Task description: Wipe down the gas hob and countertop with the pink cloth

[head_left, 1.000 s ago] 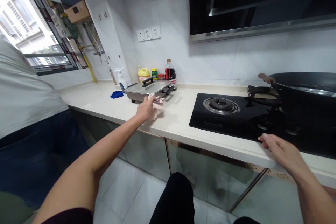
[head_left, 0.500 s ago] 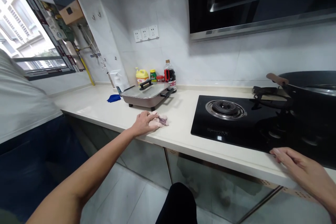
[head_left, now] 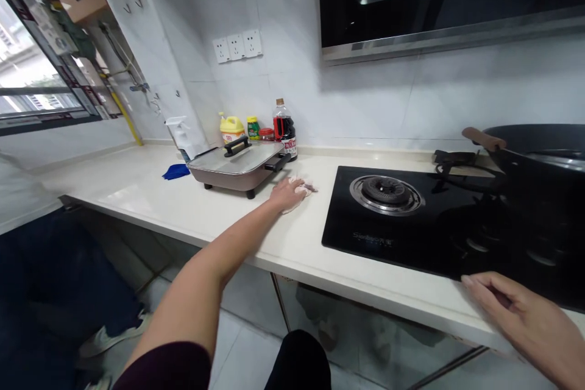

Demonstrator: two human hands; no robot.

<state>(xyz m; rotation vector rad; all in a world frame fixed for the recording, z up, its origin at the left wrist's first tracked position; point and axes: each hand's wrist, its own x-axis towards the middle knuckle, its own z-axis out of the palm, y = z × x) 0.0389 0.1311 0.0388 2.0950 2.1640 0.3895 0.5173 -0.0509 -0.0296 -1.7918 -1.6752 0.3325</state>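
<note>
We have our left hand spread over a crumpled pale cloth, holding it down against the counter under slightly bent fingers. Taking that hand as the clock's centre, we see the cloth bunch out past the fingertips at two to three o'clock, touching them, with a pale edge showing below the palm. The lidded electric pan stands near at ten, the dark sauce bottle at twelve, and a blue cloth well apart between nine and ten. The black hob lies between three and four. Our right hand is at four, by the hob's front edge, loosely curled with a gap inside; we see nothing in it.
</note>
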